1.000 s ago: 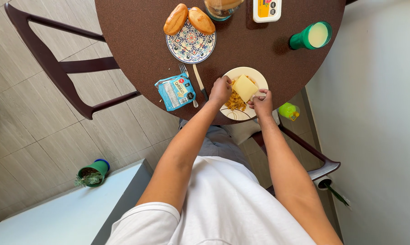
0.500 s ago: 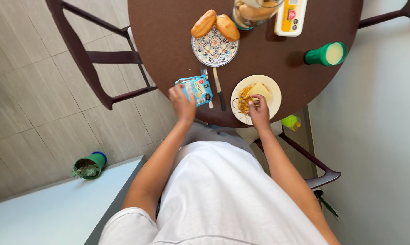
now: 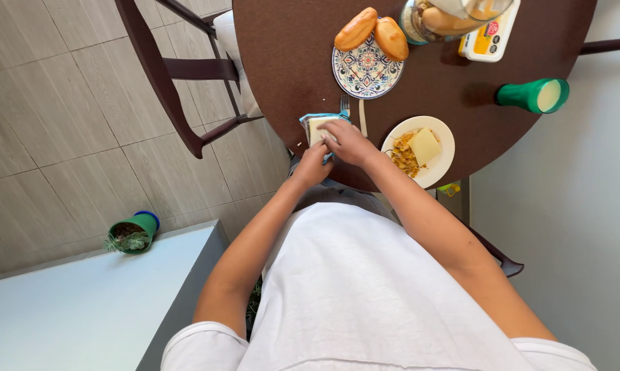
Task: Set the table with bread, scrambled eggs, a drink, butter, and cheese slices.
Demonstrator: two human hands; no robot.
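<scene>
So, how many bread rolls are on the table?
2: both rolls lie side by side on the far edge of the patterned plate. More may be hidden in the jar.

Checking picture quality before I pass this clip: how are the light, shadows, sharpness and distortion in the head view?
Head view: bright, even daylight; the green cup throws a short soft shadow leftward on the brown table. No strong glare. The hands at the blue packet are sharp, without motion blur. Wide-angle stretch shows at the edges, bending the floor tiles and the chair.
</scene>
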